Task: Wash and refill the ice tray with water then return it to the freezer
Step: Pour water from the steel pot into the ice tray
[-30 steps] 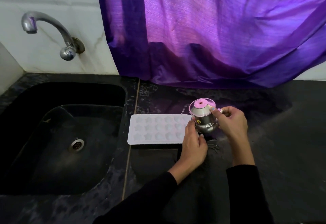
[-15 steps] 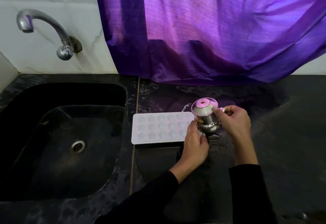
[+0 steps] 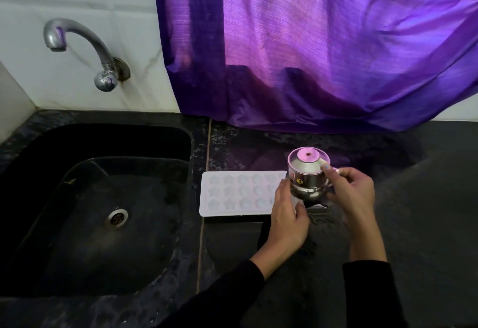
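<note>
Two hands of yours meet at the right end of the ice tray (image 3: 238, 194), and the head view is the only one you have. That tray is a flat white rectangle, matte and slightly translucent, moulded with rows of star-shaped cups; it lies flat on the black stone counter (image 3: 413, 211), just right of the sink, long side running left to right. Your left hand (image 3: 287, 220) covers its right end, with the fingers curled at the near corner, though you cannot tell whether they pinch the tray or only rest on it. Your right hand (image 3: 353, 194) grips a small steel jug (image 3: 307, 175), fingers wrapped round its far right side. The jug is shiny, rounded at the belly and wide at the rim, with a sticker on its side, and it is held above the tray's right end, touching or nearly touching your left fingers. Black sleeves reach to both wrists.

To the left, the black sink (image 3: 191, 146) is a deep, rounded basin with a round metal drain (image 3: 117, 217). A curved chrome tap (image 3: 77, 43) juts from the white tiled wall above it. A purple curtain (image 3: 323, 43), finely woven and creased, hangs down to the counter behind the jug.
</note>
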Available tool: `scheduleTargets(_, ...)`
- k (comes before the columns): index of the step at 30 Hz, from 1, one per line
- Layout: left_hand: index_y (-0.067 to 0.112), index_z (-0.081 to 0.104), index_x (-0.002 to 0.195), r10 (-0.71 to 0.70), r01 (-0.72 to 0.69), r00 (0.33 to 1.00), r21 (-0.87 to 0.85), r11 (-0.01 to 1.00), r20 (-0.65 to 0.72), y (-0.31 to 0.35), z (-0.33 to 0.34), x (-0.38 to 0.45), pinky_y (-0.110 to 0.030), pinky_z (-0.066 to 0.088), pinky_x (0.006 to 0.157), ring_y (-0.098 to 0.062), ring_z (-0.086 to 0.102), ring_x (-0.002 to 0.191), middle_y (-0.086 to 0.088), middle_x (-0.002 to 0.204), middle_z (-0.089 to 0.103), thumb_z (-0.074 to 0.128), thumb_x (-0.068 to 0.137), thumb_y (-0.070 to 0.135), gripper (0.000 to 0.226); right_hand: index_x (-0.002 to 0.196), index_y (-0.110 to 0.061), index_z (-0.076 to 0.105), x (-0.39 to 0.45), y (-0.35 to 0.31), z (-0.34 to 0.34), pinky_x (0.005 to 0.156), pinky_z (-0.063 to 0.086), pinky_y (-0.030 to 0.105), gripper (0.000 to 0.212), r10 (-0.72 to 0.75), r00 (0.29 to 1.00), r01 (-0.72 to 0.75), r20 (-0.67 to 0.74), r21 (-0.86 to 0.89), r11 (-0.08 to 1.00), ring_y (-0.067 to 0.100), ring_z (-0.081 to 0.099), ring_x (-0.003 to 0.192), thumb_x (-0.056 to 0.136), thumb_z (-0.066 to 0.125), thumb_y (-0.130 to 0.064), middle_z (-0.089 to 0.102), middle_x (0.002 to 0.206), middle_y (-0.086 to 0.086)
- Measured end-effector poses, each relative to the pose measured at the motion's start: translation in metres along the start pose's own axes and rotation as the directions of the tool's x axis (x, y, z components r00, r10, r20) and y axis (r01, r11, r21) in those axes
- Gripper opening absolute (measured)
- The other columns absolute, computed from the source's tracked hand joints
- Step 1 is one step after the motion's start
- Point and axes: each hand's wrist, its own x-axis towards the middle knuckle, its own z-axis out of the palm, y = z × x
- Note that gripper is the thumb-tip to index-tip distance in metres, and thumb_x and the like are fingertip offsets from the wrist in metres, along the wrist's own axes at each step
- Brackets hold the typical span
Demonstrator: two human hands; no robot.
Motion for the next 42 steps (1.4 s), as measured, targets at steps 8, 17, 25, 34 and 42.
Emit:
scheduleTargets(8,0.021,0.027,0.146,-0.002,0.001,1.000,-0.028,1.000,-0.009,0.000,-0.006,-0.005,-0.035,0.037,0.110,-0.005,0.038,0.130,0.007,0.140,0.041,0.044,0.091,0.012,0.059,0.073,-0.018,0.062,-0.005,-0.011,0.010,0.078,0.056,0.046,0.033,-0.138,0.990,0.137,0.008,-0.215,0.967,0.023,0.068,0.074,0.079,0.069,-0.049,0.069,0.069,-0.001)
scheduleTargets(17,0.020,0.028,0.146,-0.015,0.015,1.000,-0.035,0.999,-0.010,0.001,-0.011,-0.006,-0.031,0.034,0.111,-0.008,0.039,0.131,0.003,0.141,0.042,0.044,0.090,0.011,0.059,0.079,-0.018,0.063,-0.009,-0.023,0.017,0.078,0.049,0.037,0.031,-0.197,0.979,0.202,0.048,-0.323,0.925,0.023,0.064,0.079,0.081,0.069,-0.048,0.067,0.074,-0.002)
scheduleTargets(25,0.020,0.030,0.145,-0.024,0.023,1.000,-0.041,0.999,-0.003,0.001,-0.013,-0.004,-0.030,0.037,0.108,-0.010,0.042,0.129,0.002,0.139,0.043,0.046,0.089,0.009,0.060,0.079,-0.017,0.063,-0.009,-0.026,0.018,0.070,0.042,0.031,0.030,-0.184,0.982,0.189,0.044,-0.321,0.928,0.021,0.062,0.075,0.082,0.068,-0.047,0.066,0.071,-0.003)
scheduleTargets(34,0.020,0.029,0.145,-0.018,0.017,1.000,-0.041,0.999,-0.002,0.001,-0.014,-0.006,-0.026,0.035,0.107,-0.010,0.040,0.129,0.002,0.139,0.041,0.046,0.090,0.008,0.059,0.076,-0.018,0.063,-0.008,-0.021,0.018,0.079,0.054,0.041,0.034,-0.166,0.985,0.171,0.040,-0.301,0.938,0.024,0.067,0.077,0.079,0.068,-0.051,0.069,0.073,0.000)
scheduleTargets(42,0.020,0.020,0.149,0.008,-0.010,0.999,-0.036,0.999,-0.032,0.004,-0.014,-0.007,-0.033,0.032,0.113,-0.011,0.034,0.136,0.003,0.148,0.030,0.045,0.091,0.009,0.064,0.071,-0.016,0.064,-0.007,-0.019,0.012,0.078,0.057,0.055,0.031,-0.078,0.995,0.083,0.062,-0.093,0.992,0.028,0.070,0.075,0.076,0.072,-0.046,0.069,0.067,0.003)
